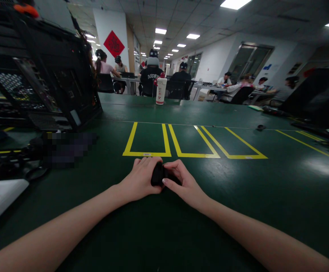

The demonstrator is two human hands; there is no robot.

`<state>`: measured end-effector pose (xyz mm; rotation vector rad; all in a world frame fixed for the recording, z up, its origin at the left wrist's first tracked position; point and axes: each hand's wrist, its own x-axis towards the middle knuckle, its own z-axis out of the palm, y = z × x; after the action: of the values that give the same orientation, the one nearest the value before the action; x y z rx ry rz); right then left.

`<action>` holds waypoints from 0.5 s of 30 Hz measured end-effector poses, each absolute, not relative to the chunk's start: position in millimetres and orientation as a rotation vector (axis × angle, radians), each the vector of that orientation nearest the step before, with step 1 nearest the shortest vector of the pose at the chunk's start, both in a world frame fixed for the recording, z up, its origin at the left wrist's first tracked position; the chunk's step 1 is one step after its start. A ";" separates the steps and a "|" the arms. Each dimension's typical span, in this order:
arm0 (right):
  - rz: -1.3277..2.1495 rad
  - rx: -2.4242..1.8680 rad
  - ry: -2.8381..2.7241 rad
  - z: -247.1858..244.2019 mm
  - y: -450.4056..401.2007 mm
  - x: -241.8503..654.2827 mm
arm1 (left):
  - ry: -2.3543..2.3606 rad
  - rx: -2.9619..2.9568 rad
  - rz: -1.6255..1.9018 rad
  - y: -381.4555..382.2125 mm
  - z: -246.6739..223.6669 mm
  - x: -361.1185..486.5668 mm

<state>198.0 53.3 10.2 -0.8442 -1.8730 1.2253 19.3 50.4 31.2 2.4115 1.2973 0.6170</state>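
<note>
In the head view, your left hand (141,178) grips a small black object (156,174), smooth and rounded, its finer details lost in darkness, just near of the left yellow-tape outline (146,154) on the green table (104,223). Your right hand (187,187) curls thumb and forefinger at its right edge; whether they pinch it, I cannot tell.

Saw computer case (65,83) left of cup (160,90) on table (280,204), chairs (175,90) behind cup, tape outlines (195,155) and handheld object (157,175) before it.
</note>
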 end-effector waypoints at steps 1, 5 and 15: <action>1.228 -0.840 -1.868 9.7 53.2 198.0 | 1.297 2.415 0.621 50.6 30.9 19.2; 1.242 -0.862 -1.849 8.7 53.2 197.8 | 1.294 2.413 0.622 51.1 30.1 18.5; 1.208 -0.906 -1.915 12.6 52.8 198.3 | 1.301 2.410 0.616 51.2 30.4 19.1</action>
<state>198.3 52.8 12.6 -0.9062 -1.9153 1.2079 19.1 51.2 30.4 2.4097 1.3015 0.6164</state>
